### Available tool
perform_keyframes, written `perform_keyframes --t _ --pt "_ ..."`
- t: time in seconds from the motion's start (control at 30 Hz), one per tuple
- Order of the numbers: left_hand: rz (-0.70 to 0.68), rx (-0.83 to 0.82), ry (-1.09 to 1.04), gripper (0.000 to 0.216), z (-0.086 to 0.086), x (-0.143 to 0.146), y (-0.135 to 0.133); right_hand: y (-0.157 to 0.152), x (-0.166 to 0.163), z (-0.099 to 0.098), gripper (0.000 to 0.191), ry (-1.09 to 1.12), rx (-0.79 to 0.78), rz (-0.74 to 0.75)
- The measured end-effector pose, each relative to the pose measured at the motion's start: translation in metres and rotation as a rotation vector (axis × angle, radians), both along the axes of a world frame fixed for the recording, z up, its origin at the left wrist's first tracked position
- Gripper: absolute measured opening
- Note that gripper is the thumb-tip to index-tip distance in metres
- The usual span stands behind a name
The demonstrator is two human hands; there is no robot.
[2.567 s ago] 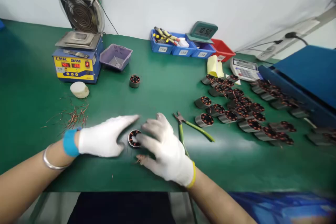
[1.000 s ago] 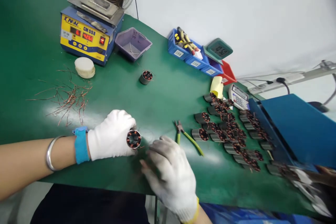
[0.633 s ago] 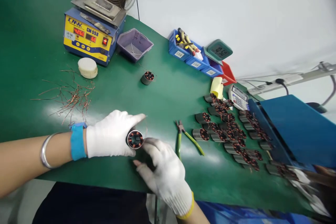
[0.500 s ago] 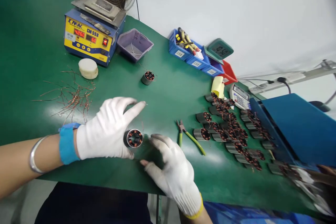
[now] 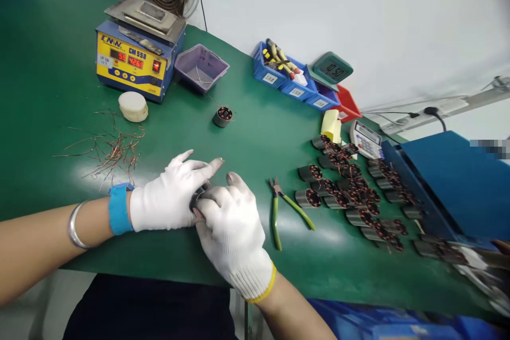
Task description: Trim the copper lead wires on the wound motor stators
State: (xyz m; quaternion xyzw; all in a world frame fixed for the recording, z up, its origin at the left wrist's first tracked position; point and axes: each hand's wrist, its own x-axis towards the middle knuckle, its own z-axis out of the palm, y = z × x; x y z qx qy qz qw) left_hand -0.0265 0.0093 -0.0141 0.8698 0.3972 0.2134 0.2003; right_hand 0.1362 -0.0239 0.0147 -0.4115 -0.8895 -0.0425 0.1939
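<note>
My left hand (image 5: 169, 197), in a white glove, is closed around a copper-wound motor stator (image 5: 195, 200) near the front of the green bench. Most of that stator is hidden by the gloves; only a dark edge shows. From the right, my gloved right hand (image 5: 233, 226) bends its fingers over the same stator, thumb at its near side. Whether a wire is pinched there is hidden. Right of my hands lie green-handled cutting pliers (image 5: 278, 191), jaws pointing away. Another stator (image 5: 222, 116) stands farther back.
Several stators (image 5: 319, 187) cover the right side, beside a blue case (image 5: 450, 186). Cut copper wires (image 5: 115, 151) lie at left near a white round pad (image 5: 133, 106) and a CM 558 solder pot (image 5: 131, 64). A purple bin (image 5: 201, 69) and blue tool bins (image 5: 279, 77) stand behind.
My right hand has moved left and up, from beside the stator onto it, and its fingers have closed over it. My left hand has shifted slightly right and still holds the stator.
</note>
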Motion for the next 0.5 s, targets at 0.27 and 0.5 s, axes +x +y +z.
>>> perform_keyframes --t 0.27,0.5 --pt "0.034 0.087 0.106 0.02 0.006 0.008 -0.006 -0.03 0.037 -0.012 0.021 0.198 -0.059 0.056" --pt "0.069 0.093 0.194 0.012 0.006 0.013 -0.014 -0.038 0.03 -0.012 0.024 0.273 -0.138 0.114"
